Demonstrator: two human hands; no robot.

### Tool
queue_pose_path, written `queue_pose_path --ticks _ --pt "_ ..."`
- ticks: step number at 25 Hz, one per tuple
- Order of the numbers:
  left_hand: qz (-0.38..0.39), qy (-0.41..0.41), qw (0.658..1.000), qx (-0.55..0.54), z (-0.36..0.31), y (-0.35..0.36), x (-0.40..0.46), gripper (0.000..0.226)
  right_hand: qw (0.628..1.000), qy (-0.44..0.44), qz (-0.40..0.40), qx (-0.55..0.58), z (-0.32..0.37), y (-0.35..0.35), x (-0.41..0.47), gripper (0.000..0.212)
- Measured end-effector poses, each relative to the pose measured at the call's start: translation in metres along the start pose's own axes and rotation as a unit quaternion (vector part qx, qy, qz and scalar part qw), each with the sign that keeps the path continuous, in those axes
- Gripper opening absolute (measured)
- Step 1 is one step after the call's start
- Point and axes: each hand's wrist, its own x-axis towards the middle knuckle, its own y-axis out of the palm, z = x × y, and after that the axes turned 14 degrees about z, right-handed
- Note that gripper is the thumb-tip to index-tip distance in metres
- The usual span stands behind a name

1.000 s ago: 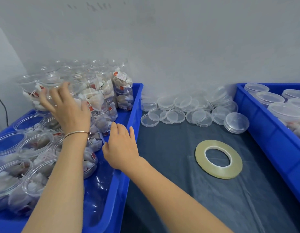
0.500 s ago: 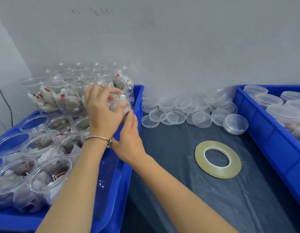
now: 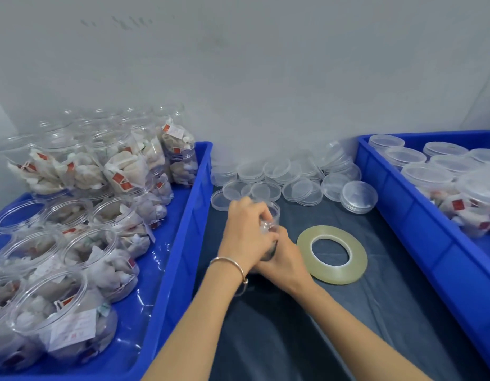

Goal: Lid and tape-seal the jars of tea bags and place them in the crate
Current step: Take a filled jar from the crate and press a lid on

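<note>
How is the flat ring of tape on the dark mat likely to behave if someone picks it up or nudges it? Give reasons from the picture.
The tape roll looks thin and wide with a big hole, so it is probably light and easy to pinch by its rim. Lying flat on the dark mat, it would likely slide, not roll. Stood on edge, it might roll or topple.

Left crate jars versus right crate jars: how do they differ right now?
The left crate jars stand open-mouthed with no lids; the right crate jars all wear clear lids. The left crate jars are partly stacked two high at the back; the right crate jars sit in one layer, as far as shown. Both are clear, hold tea bags and sit in blue crates.
</note>
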Motion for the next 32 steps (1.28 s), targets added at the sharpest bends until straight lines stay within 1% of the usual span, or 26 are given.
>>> queue_pose_path --ticks 1,2,3,4,5,6,7,8,9,10,11,12,13,14,15,16,17,18,21,23,24,25,27,28,30,32 --pt "0.003 -0.002 1.000 -0.026 0.002 0.013 -0.004 0.026 1.000 -0.005 0.014 0.007 -0.010 -0.004 -0.005 0.085" --pt "-0.011 0.006 0.999 -0.053 0.002 0.023 -0.008 0.024 1.000 -0.012 0.023 0.014 -0.017 -0.008 -0.008 0.082" --pt "-0.042 0.021 0.996 -0.080 0.002 0.032 -0.012 0.025 0.999 -0.022 0.024 0.021 -0.023 -0.012 -0.009 0.082" --pt "-0.074 0.032 0.991 -0.110 0.003 0.038 -0.013 0.036 0.999 -0.032 0.019 0.026 -0.027 -0.016 -0.009 0.081" --pt "-0.097 0.037 0.983 -0.149 0.005 0.043 -0.013 0.056 0.999 -0.041 0.010 0.029 -0.030 -0.019 -0.008 0.080" --pt "-0.092 0.030 0.973 -0.208 0.007 0.047 -0.012 0.078 0.999 -0.045 -0.001 0.031 -0.032 -0.021 -0.008 0.078" --pt "-0.072 0.013 0.958 -0.278 0.006 0.051 -0.011 0.094 0.998 -0.046 -0.012 0.029 -0.033 -0.024 -0.008 0.074" --pt "-0.046 -0.008 0.939 -0.341 0.005 0.056 -0.009 0.102 0.998 -0.048 -0.015 0.024 -0.034 -0.028 -0.010 0.071" --pt "-0.026 -0.024 0.924 -0.380 0.004 0.063 -0.008 0.103 0.998 -0.055 -0.005 0.017 -0.037 -0.036 -0.012 0.070" --pt "-0.014 -0.033 0.920 -0.391 0.003 0.070 -0.005 0.098 0.998 -0.068 0.016 0.009 -0.040 -0.046 -0.014 0.071" --pt "-0.006 -0.035 0.921 -0.389 0.003 0.075 -0.003 0.091 0.995 -0.090 0.032 0.002 -0.045 -0.058 -0.017 0.074" --pt "0.002 -0.032 0.923 -0.384 0.002 0.079 0.001 0.084 0.994 -0.104 0.017 -0.011 -0.052 -0.072 -0.020 0.078" --pt "0.013 -0.028 0.924 -0.380 0.001 0.081 0.004 0.081 0.994 -0.096 -0.041 -0.038 -0.060 -0.088 -0.018 0.080" --pt "0.028 -0.025 0.925 -0.378 -0.001 0.083 0.006 0.079 0.988 -0.059 -0.120 -0.078 -0.069 -0.105 -0.014 0.080" --pt "0.046 -0.020 0.925 -0.377 -0.002 0.084 0.008 0.080 0.976 0.006 -0.183 -0.118 -0.075 -0.119 -0.008 0.078" --pt "0.064 -0.014 0.926 -0.373 -0.004 0.085 0.009 0.081 0.963 0.077 -0.209 -0.151 -0.080 -0.131 0.000 0.077" --pt "0.080 -0.007 0.927 -0.368 -0.006 0.086 0.009 0.082 0.953 0.137 -0.203 -0.177 -0.083 -0.140 0.009 0.076" --pt "0.094 -0.002 0.927 -0.363 -0.008 0.088 0.009 0.084 0.947 0.182 -0.177 -0.198 -0.087 -0.148 0.018 0.076" --pt "0.115 0.004 0.924 -0.364 -0.009 0.088 0.010 0.084 0.936 0.256 -0.071 -0.233 -0.096 -0.166 0.029 0.073" --pt "0.120 0.004 0.924 -0.364 -0.008 0.087 0.010 0.085 0.924 0.271 -0.027 -0.269 -0.102 -0.171 0.026 0.069" --pt "0.122 0.004 0.924 -0.362 -0.008 0.087 0.010 0.085 0.918 0.270 -0.034 -0.288 -0.104 -0.171 0.025 0.068" --pt "0.123 0.003 0.925 -0.361 -0.007 0.087 0.010 0.085 0.915 0.265 -0.061 -0.298 -0.104 -0.171 0.023 0.068" --pt "0.123 0.001 0.925 -0.359 -0.008 0.088 0.009 0.086 0.922 0.247 -0.130 -0.269 -0.102 -0.169 0.021 0.072" --pt "0.122 0.001 0.926 -0.357 -0.008 0.088 0.009 0.086 0.928 0.240 -0.139 -0.249 -0.100 -0.168 0.022 0.075" --pt "0.122 0.001 0.927 -0.355 -0.007 0.089 0.009 0.087 0.932 0.241 -0.099 -0.252 -0.097 -0.170 0.026 0.079" --pt "0.125 0.001 0.926 -0.356 -0.006 0.089 0.010 0.087 0.928 0.251 -0.044 -0.273 -0.096 -0.171 0.032 0.074"
